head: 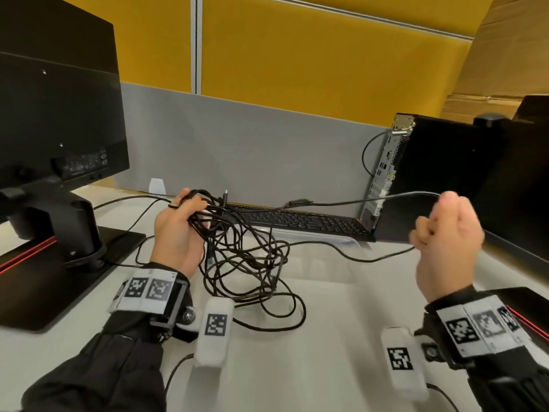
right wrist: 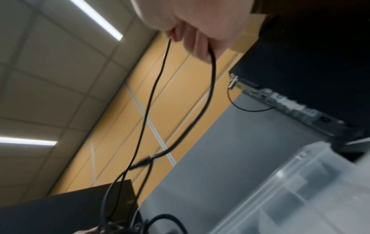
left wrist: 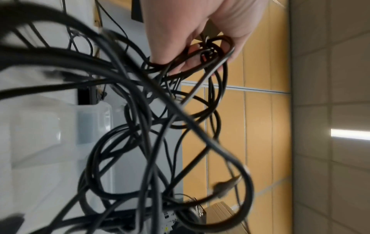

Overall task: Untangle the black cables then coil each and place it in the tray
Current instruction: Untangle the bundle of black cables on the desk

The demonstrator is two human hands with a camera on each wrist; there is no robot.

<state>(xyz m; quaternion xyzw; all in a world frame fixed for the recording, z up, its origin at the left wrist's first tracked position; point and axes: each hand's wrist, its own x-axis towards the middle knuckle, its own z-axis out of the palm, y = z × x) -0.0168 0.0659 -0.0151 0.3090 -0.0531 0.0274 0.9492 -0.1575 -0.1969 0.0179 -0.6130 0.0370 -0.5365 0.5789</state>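
Between the two raised hands, a single black strand [head: 341, 201] runs nearly taut above the keyboard [head: 300, 220]. Left hand [head: 178, 233]: fingers curled round the top of the tangle [head: 246, 257], several loops bunched in the grip; the left wrist view shows the loops threaded over the fingers [left wrist: 192, 52]. Below those fingers the rest of the knot hangs and spills onto the desk [head: 326, 352], loops crossing many times, one long loop lying loose toward the wrist. Right hand [head: 445, 233]: closed in a fist on the strand, which enters at the top of the fist and leaves beneath the fingers, sagging back toward the tangle; the right wrist view shows both runs dropping from the fingers [right wrist: 196, 45]. A plug [head: 297, 202] sits on the strand partway between the hands; another connector tip [head: 226, 194] sticks up just beyond the left fingers. Tray [head: 341, 242], clear plastic: on the desk beyond the tangle, between and under the hands; no cable seen coiled in it, though its inside is hard to read. Judgement: early stage. One strand is being drawn out of the knot, but it is not yet free. No coil is formed and nothing is stored. Left to do: finish separating the cables, coil each, put each in the tray. How many cables make up the knot cannot be told.
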